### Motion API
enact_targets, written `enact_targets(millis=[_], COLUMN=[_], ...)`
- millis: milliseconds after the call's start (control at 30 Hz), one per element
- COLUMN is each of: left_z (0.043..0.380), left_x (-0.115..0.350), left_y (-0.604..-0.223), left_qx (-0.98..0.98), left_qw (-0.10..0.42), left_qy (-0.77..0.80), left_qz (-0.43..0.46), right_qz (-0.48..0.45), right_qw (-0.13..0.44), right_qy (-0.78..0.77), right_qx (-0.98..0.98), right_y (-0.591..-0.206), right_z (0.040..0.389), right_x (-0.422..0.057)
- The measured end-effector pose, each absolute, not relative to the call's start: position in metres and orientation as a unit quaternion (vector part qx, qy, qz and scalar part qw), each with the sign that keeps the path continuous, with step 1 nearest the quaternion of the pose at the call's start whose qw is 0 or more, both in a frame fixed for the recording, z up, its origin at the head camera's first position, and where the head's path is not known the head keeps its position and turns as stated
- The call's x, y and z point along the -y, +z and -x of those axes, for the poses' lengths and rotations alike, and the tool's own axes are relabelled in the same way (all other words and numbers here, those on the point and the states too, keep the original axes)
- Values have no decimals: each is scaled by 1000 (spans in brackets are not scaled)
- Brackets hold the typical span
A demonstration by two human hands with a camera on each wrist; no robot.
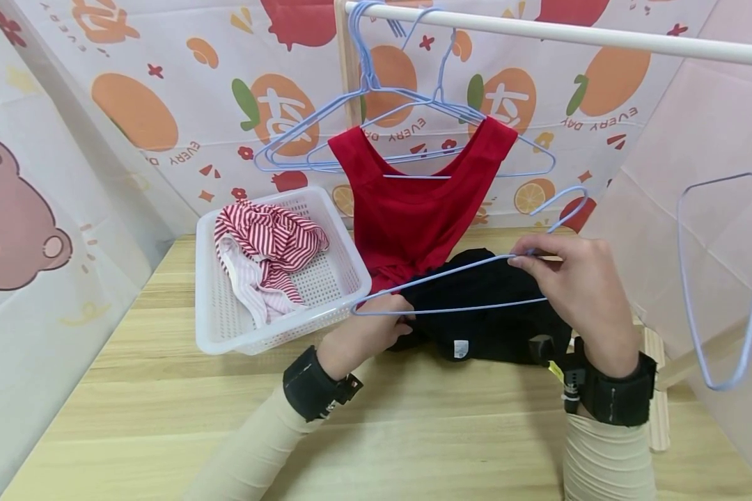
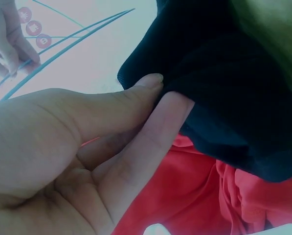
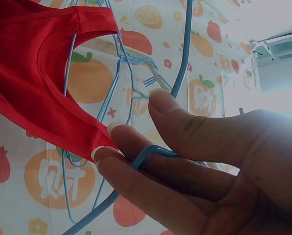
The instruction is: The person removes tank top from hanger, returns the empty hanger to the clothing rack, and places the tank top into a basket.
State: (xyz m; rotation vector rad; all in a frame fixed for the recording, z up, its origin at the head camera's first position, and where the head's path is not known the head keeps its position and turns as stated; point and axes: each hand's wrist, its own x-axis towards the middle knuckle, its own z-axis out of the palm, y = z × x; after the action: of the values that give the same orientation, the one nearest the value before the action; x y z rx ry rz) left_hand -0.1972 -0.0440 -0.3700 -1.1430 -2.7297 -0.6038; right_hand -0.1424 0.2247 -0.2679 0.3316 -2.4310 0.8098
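Observation:
My left hand (image 1: 372, 325) pinches the edge of a black garment (image 1: 501, 344) between thumb and fingers. The garment lies bunched on the table, a small white label (image 1: 460, 348) at its near edge. In the left wrist view the black cloth (image 2: 224, 73) folds over the fingertips. My right hand (image 1: 579, 285) grips a light blue wire hanger (image 1: 451, 308) near its neck, hook up and to the right. One end of the hanger reaches across the garment to the left hand. Behind, a red sleeveless top (image 1: 407, 216) hangs from another hanger, its lower part bunched near the black cloth.
A white perforated basket (image 1: 204, 292) with a red-and-white striped garment (image 1: 278, 236) stands on the left. A white rail (image 1: 539, 29) runs above, carrying several blue hangers (image 1: 326, 111). Another hanger (image 1: 691, 292) is at far right. Printed curtains enclose the wooden table (image 1: 131, 417).

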Motion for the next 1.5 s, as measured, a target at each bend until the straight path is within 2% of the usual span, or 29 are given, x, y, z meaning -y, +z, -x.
enact_targets(millis=[133,567,733,867,967,1233,1300,1500], left_z=[197,196,196,192,187,173,171,169], left_x=[43,42,44,47,50,66,72,88], left_y=[-372,-363,-360,-357,-355,-350,-349,-342], left_qx=[902,908,904,900,898,887,888,903], left_qw=[52,-39,-47,-32,1,133,141,118], left_qy=[-208,-232,-234,-232,-220,-156,-162,-195], left_qz=[375,348,355,367,381,414,408,364], right_qz=[-130,-138,-138,-140,-138,-129,-129,-127], right_qw=[273,272,272,271,271,273,275,276], right_qy=[303,301,300,300,301,297,296,295], right_qx=[904,903,904,904,904,906,906,906], right_y=[-268,-269,-268,-268,-268,-268,-269,-269], right_z=[144,144,143,143,143,143,143,142], right_x=[-224,-222,-222,-223,-224,-225,-226,-226])
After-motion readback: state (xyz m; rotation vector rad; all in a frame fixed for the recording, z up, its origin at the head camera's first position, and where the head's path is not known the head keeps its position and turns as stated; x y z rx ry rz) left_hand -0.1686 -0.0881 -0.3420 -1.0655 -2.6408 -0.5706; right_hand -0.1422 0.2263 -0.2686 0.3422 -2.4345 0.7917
